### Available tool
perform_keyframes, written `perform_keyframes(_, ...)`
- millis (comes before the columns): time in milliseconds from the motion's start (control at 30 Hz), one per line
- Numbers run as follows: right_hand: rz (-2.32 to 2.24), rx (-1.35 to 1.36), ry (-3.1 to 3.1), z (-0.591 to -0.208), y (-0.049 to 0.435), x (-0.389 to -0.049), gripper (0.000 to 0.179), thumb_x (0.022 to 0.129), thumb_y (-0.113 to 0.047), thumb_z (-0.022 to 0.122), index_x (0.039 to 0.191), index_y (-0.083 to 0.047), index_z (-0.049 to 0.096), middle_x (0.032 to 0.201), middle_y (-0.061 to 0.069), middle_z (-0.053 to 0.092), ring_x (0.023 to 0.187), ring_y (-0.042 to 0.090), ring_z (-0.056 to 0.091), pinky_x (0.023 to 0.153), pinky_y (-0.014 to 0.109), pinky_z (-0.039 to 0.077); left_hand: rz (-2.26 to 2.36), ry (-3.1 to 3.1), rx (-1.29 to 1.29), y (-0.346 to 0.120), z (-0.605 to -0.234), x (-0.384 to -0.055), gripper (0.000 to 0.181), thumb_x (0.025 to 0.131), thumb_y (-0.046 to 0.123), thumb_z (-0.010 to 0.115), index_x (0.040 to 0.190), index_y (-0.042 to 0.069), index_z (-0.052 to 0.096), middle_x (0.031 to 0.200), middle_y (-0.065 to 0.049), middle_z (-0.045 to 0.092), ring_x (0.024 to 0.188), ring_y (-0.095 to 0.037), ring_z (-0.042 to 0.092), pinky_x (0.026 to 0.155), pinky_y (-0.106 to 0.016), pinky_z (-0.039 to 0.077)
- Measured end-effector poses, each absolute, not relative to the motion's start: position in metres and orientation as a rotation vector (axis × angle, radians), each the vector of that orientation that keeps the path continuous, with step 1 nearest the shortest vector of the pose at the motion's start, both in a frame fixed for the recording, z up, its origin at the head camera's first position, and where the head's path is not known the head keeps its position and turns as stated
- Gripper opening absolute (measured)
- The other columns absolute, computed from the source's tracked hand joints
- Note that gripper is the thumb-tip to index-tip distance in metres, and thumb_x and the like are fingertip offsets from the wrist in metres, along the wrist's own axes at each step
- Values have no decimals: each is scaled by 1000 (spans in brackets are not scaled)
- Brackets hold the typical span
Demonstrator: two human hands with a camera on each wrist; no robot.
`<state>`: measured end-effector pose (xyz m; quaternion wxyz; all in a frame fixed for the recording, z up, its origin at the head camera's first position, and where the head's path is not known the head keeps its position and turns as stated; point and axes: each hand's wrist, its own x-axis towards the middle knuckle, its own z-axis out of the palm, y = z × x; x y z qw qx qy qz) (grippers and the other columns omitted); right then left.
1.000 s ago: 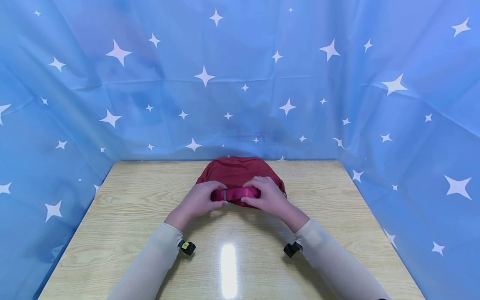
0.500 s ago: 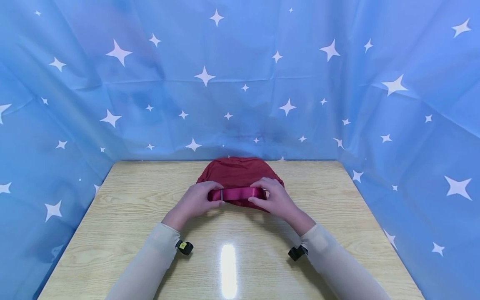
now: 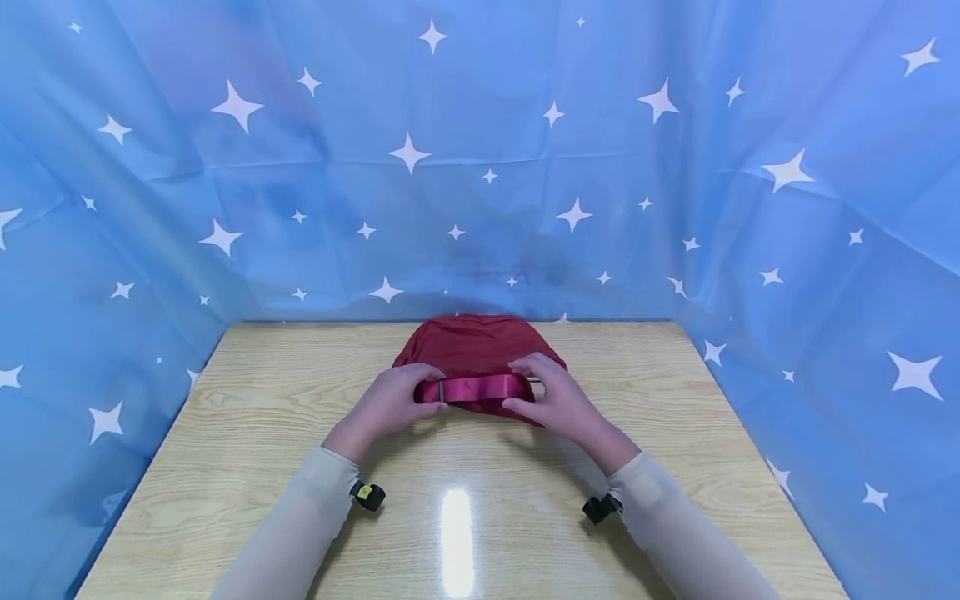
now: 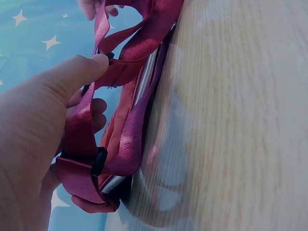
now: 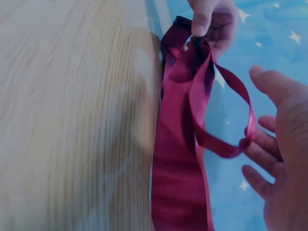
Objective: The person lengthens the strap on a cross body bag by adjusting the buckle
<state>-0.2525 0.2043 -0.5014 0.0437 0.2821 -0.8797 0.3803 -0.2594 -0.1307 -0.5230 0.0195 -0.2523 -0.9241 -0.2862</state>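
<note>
A dark red fabric bag (image 3: 472,343) lies at the back middle of the table, a magenta strap (image 3: 487,388) looped at its near side. My left hand (image 3: 393,398) holds the strap's left part near a dark slider; the left wrist view shows the thumb (image 4: 89,67) pressing the strap against curled fingers. At the strap's right end is my right hand (image 3: 553,400), its thumb and fingers spread apart. In the right wrist view the strap loop (image 5: 226,147) just meets the fingertips, with the thumb (image 5: 272,84) away from it. The bag's far side is hidden.
The light wood table (image 3: 285,467) reaches to a blue star-patterned curtain (image 3: 480,225) just behind the bag. Curtain also hangs along both sides. A black wrist camera (image 3: 369,495) sits on the left cuff, another camera (image 3: 602,507) on the right cuff.
My right hand has moved right and slightly toward me, loosening its fingers from the strap. My left hand has shifted slightly left with the strap. The bag has stayed nearly still.
</note>
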Motion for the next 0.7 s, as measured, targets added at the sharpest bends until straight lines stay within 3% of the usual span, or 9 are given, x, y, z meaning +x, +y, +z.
perform_keyframes(167, 1126, 816, -2743, -503, 225, -249, 57, 93, -23, 94, 139, -3, 67, 129, 10, 70, 119, 34, 68, 105, 58, 56, -885, -2860, -790, -131, -525, -260, 50, 94, 40, 91, 135, 16, 75, 133, 0, 75, 127, -23, 69, 110, -46, 54)
perform_keyframes(333, 954, 837, -2757, -509, 243, -246, 47, 94, -18, 92, 133, -2, 69, 121, 15, 72, 110, 34, 68, 96, 55, 57, -874, -2864, -792, -132, -526, -260, 50, 94, 41, 91, 135, 16, 75, 133, 1, 75, 126, -22, 70, 109, -45, 54)
perform_keyframes(533, 758, 878, -2743, -520, 247, -246, 27, 93, -14, 91, 116, -6, 78, 105, 7, 78, 94, 27, 72, 98, 58, 51, -863, -2867, -795, -132, -526, -261, 51, 93, 42, 91, 135, 17, 76, 132, 2, 75, 124, -21, 70, 108, -44, 55)
perform_keyframes(700, 654, 891, -2736, -528, 249, -247, 17, 93, -11, 91, 108, -12, 85, 97, -2, 80, 93, 23, 72, 100, 58, 48, -866, -2870, -804, -131, -525, -261, 52, 94, 43, 91, 135, 17, 75, 132, 2, 75, 125, -21, 69, 109, -44, 54)
